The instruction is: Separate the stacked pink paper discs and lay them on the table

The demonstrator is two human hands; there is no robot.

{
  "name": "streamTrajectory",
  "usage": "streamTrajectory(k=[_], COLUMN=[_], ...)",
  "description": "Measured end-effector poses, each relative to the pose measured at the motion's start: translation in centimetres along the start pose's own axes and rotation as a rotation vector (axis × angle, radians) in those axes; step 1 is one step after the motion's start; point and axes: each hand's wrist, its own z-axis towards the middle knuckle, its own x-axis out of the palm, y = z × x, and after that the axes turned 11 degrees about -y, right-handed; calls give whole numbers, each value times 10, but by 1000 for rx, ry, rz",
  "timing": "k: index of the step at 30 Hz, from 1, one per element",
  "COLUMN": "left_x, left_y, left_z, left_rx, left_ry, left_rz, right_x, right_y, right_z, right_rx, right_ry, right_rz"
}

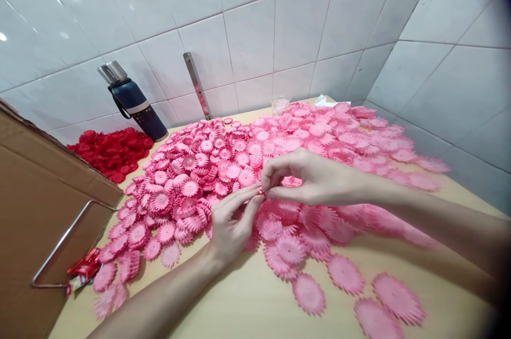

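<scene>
My left hand (235,220) and my right hand (293,176) meet fingertip to fingertip above a large heap of pink fringed discs (190,188). Both hands are closed in a pinch. A small bit of pink shows between the fingertips, probably part of one disc, though the fingers hide most of it. Flat round petal discs (309,294) with toothed edges and a tiny centre hole lie scattered in front of my right forearm. Left of my hands, the discs in the heap look smaller and more curled.
A dark blue thermos flask (138,105) stands at the back left beside a red pile of discs (109,153). A cardboard box (48,184) with a metal rod (59,243) borders the left. Red wrappers (83,270) lie near it. A clear plastic cup (280,105) stands by the tiled wall (251,35).
</scene>
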Motion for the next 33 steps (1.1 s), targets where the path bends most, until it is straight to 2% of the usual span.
streamTrajectory(k=[8, 14, 20, 26, 33], left_x=[1, 0, 0, 0, 0], left_y=[0, 4, 5, 3, 3], left_z=[0, -4, -5, -2, 0], left_rx=[2, -88, -137, -124, -82], left_ry=[-16, -45, -40, -54, -13], left_rz=[0, -47, -45, -32, -6], right_x=[0, -6, -15, -12, -11], right_y=[0, -8, -12, -4, -1], right_z=[-2, 0, 0, -1, -4], right_rx=[-90, -242, -260, -291, -266], right_ry=[-22, -100, -158, -115, -49], right_rz=[-107, -305, -338, -350, -372])
